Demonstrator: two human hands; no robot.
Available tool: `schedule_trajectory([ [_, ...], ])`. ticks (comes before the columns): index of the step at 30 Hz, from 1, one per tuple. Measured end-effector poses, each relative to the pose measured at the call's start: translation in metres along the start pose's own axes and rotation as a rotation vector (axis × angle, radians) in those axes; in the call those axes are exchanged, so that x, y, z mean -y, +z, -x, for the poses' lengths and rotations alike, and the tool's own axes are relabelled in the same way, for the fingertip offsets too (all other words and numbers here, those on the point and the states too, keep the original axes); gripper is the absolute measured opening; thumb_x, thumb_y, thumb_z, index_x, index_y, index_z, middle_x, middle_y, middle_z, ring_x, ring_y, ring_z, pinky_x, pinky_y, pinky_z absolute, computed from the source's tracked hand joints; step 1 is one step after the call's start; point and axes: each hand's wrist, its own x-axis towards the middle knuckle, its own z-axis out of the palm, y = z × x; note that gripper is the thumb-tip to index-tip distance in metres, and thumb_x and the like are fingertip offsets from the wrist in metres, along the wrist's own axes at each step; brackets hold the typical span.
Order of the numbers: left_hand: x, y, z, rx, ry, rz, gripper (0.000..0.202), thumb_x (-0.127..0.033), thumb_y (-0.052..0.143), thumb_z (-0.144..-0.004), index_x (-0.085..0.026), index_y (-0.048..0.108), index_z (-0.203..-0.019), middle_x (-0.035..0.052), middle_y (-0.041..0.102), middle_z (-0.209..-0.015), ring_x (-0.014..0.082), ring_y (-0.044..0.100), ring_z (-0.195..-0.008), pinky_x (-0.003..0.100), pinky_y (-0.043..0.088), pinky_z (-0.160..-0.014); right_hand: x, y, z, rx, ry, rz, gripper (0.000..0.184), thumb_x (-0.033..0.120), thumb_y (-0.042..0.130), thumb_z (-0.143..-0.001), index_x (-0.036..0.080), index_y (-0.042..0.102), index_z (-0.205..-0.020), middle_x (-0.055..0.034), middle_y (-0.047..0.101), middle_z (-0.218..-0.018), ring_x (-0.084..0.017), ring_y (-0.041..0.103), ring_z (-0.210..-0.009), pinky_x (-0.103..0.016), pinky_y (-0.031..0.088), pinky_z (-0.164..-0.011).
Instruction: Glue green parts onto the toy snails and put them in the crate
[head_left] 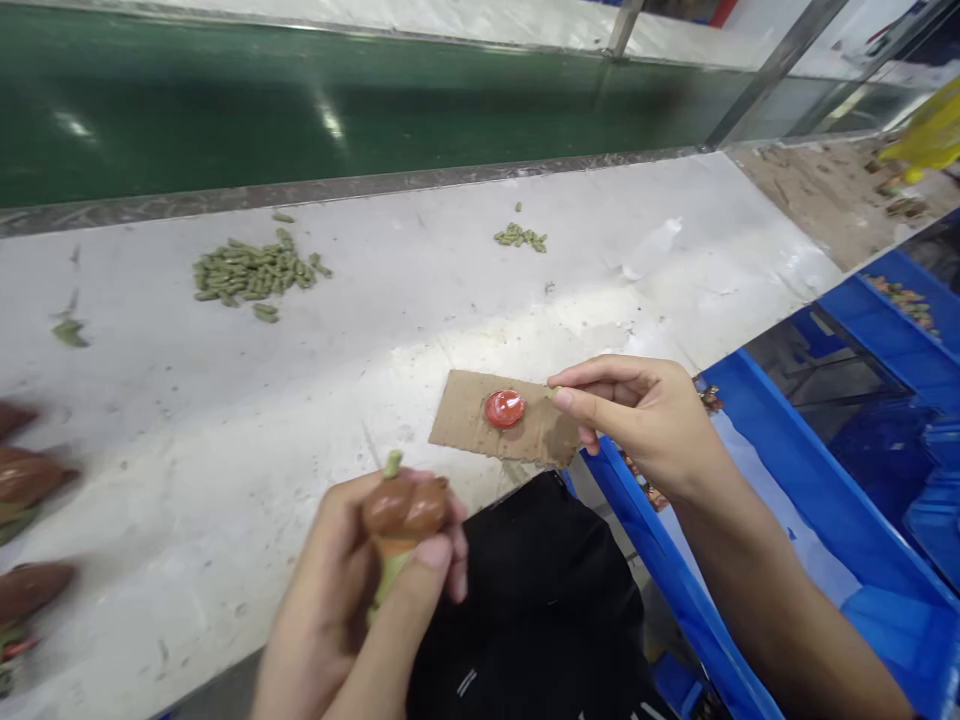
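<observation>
A green conveyor belt (300,110) runs across the far side of a wide white bench (480,310), with a blue plastic crate (780,480) along the bench's right edge and a black bag (532,610) just below its near edge. On the bench lie two heaps of small green pellets (251,270), the larger to the left, and a few blurred brown shapes (26,478) sit at the left edge of the view. A torn piece of cardboard (487,418) lies flat near the bench's near edge, with a glossy red blob (504,408) on it.

The left hand (337,600) is closed around a shiny brown lumpy figure (405,508), its fingers wrapped behind it and its thumb pressing on the front. The figure sits upright in that grip, just above the bench's near edge. Its two rounded brown lobes sit on a pale green body, and a short green stub sticks up from the top. The right hand (645,420) reaches in from the right over the crate's rim, palm turned down, just beside the cardboard. Its thumb and forefinger pinch a tiny green bit (551,393), too small to make out clearly.
</observation>
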Motion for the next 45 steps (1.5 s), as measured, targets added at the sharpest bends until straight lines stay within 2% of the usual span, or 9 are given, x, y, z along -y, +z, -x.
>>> schedule_trajectory([
  [3, -0.01, 0.029, 0.002, 0.065, -0.082, 0.083, 0.015, -0.042, 0.077, -0.114, -0.027, 0.076, -0.116, 0.0045, 0.071, -0.109, 0.0199, 0.069, -0.088, 0.028, 0.056, -0.063, 0.0, 0.007, 0.006, 0.023, 0.048, -0.074, 0.008, 0.027, 0.101, -0.088, 0.024, 0.094, -0.092, 0.0023, 0.073, -0.057, -0.014, 0.066, -0.045, -0.024, 0.057, -0.043],
  [5, -0.009, 0.035, -0.003, 0.116, -0.081, 0.067, 0.016, -0.043, 0.075, -0.115, -0.028, 0.077, -0.119, 0.0044, 0.073, -0.11, 0.0197, 0.069, -0.087, 0.029, 0.056, -0.064, -0.001, 0.011, 0.008, 0.019, 0.031, -0.076, 0.003, 0.025, 0.097, -0.092, 0.024, 0.094, -0.091, 0.0033, 0.071, -0.054, -0.013, 0.066, -0.044, -0.024, 0.058, -0.044],
  [10, 0.002, 0.028, -0.016, 0.161, -0.008, -0.033, 0.022, -0.048, 0.073, -0.117, -0.027, 0.078, -0.117, 0.0035, 0.076, -0.104, 0.0188, 0.069, -0.089, 0.031, 0.058, -0.078, -0.004, 0.019, 0.01, -0.032, -0.039, 0.028, 0.006, 0.023, 0.095, -0.094, 0.025, 0.094, -0.089, 0.0042, 0.072, -0.057, -0.012, 0.065, -0.045, -0.023, 0.057, -0.044],
  [21, 0.005, 0.029, -0.017, 0.201, 0.028, -0.012, 0.018, -0.046, 0.07, -0.118, -0.028, 0.075, -0.114, 0.0012, 0.076, -0.105, 0.0173, 0.069, -0.089, 0.029, 0.058, -0.082, -0.008, 0.029, 0.015, -0.072, -0.147, 0.215, 0.009, 0.023, 0.091, -0.101, 0.028, 0.095, -0.096, 0.0019, 0.085, -0.079, -0.014, 0.078, -0.067, -0.024, 0.068, -0.066],
  [24, 0.005, 0.029, -0.017, 0.204, 0.028, -0.013, 0.018, -0.045, 0.071, -0.118, -0.028, 0.075, -0.112, 0.0007, 0.075, -0.104, 0.0165, 0.068, -0.088, 0.028, 0.058, -0.082, -0.009, 0.03, 0.015, -0.059, -0.147, 0.225, 0.008, 0.023, 0.09, -0.102, 0.028, 0.095, -0.097, 0.0001, 0.09, -0.091, -0.013, 0.08, -0.07, -0.023, 0.067, -0.065],
  [28, 0.005, 0.03, -0.017, 0.2, 0.023, 0.005, 0.017, -0.045, 0.073, -0.117, -0.029, 0.075, -0.113, 0.0005, 0.076, -0.103, 0.0166, 0.068, -0.088, 0.027, 0.058, -0.081, -0.007, 0.03, 0.016, -0.09, -0.153, 0.238, 0.008, 0.023, 0.091, -0.101, 0.028, 0.095, -0.096, 0.0013, 0.089, -0.087, -0.011, 0.076, -0.063, -0.02, 0.066, -0.061],
  [33, 0.005, 0.025, -0.017, 0.227, -0.019, 0.092, 0.017, -0.047, 0.076, -0.116, -0.031, 0.079, -0.119, 0.0015, 0.075, -0.104, 0.0181, 0.067, -0.096, 0.025, 0.057, -0.083, 0.002, 0.033, 0.026, -0.096, -0.076, 0.11, 0.011, 0.019, 0.089, -0.101, 0.027, 0.092, -0.093, 0.0025, 0.086, -0.078, -0.011, 0.077, -0.057, -0.017, 0.065, -0.053],
  [39, 0.008, 0.019, -0.018, 0.31, -0.03, 0.205, 0.014, -0.042, 0.082, -0.113, -0.03, 0.082, -0.118, 0.003, 0.077, -0.11, 0.0182, 0.066, -0.098, 0.025, 0.057, -0.089, -0.001, 0.044, 0.041, 0.039, 0.079, -0.106, 0.005, 0.023, 0.091, -0.103, 0.026, 0.093, -0.1, -0.0012, 0.091, -0.091, -0.02, 0.091, -0.083, -0.024, 0.077, -0.069],
  [45, 0.007, 0.019, -0.02, 0.317, -0.001, 0.227, 0.013, -0.039, 0.085, -0.11, -0.03, 0.085, -0.12, 0.0015, 0.073, -0.104, 0.0161, 0.067, -0.096, 0.023, 0.059, -0.09, -0.008, 0.051, 0.044, 0.022, 0.082, -0.113, 0.005, 0.023, 0.093, -0.1, 0.027, 0.095, -0.098, -0.001, 0.091, -0.092, -0.014, 0.086, -0.07, -0.021, 0.074, -0.07],
])
